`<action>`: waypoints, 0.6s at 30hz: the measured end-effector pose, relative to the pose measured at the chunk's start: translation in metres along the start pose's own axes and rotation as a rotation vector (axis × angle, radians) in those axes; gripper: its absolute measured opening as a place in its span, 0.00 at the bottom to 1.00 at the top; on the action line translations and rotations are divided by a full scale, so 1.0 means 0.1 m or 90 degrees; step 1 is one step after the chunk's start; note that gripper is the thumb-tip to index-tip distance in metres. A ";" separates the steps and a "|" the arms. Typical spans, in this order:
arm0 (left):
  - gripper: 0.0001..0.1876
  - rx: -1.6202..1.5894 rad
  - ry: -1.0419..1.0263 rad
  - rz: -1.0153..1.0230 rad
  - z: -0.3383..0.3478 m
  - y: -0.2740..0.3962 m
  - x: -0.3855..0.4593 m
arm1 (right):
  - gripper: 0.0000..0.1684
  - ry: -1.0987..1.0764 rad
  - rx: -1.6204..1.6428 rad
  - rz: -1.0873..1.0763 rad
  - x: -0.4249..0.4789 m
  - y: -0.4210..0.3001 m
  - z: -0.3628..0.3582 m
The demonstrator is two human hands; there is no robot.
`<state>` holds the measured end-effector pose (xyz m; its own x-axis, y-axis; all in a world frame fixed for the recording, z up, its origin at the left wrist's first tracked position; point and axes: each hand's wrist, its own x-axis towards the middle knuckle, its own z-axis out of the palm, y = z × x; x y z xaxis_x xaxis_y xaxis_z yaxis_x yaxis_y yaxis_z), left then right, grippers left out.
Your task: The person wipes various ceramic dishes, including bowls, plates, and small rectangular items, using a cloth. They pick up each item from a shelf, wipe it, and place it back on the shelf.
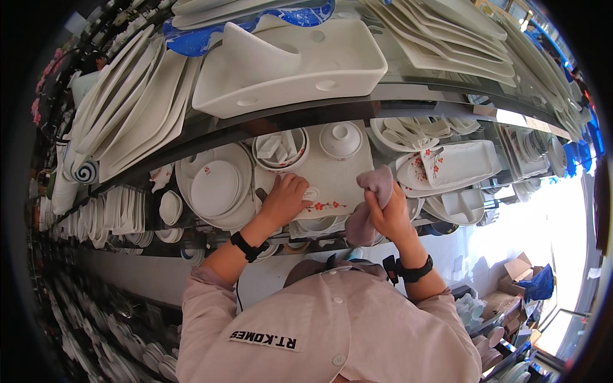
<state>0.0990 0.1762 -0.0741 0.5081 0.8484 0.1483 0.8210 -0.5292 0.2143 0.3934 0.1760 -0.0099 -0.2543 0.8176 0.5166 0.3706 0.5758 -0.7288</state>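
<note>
My left hand (286, 201) rests on a square white plate (335, 184) with red blossoms near its front edge; its fingers touch a small white oval piece (311, 194), and I cannot tell if they grip it. A mauve cloth (378, 184) is bunched in my right hand (390, 210), at the plate's right edge. Behind the left hand, a white bowl (280, 165) with red flowers holds several small white ceramic pieces (280, 147). Beside it on the plate stands a lidded white bowl (341, 140).
Stacked round plates (215, 189) lie to the left. At the right are a bowl of white spoons (402, 136) and long blossom-patterned dishes (462, 165). Above, a dark-edged glass shelf (306, 111) bears a large rectangular white dish (306, 88) and leaning plates (143, 105).
</note>
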 end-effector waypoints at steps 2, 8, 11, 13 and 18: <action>0.26 0.026 -0.007 -0.007 0.01 0.02 -0.03 | 0.12 -0.003 -0.009 -0.006 -0.01 0.02 0.03; 0.26 0.086 -0.008 0.012 -0.05 0.04 -0.01 | 0.14 -0.020 0.002 0.011 -0.05 -0.03 0.14; 0.26 0.111 -0.010 0.026 -0.09 0.01 -0.02 | 0.15 -0.018 0.005 0.017 -0.06 -0.07 0.18; 0.26 0.136 -0.001 0.049 -0.11 -0.03 -0.03 | 0.15 -0.012 0.003 0.015 -0.07 -0.07 0.21; 0.26 0.090 0.024 0.134 -0.03 -0.23 -0.02 | 0.15 -0.003 -0.008 0.019 -0.10 -0.10 0.24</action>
<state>0.0779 0.1863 -0.0761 0.6634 0.7175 0.2123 0.7281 -0.6844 0.0383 0.3706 0.1623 -0.0187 -0.2479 0.8341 0.4928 0.3893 0.5515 -0.7377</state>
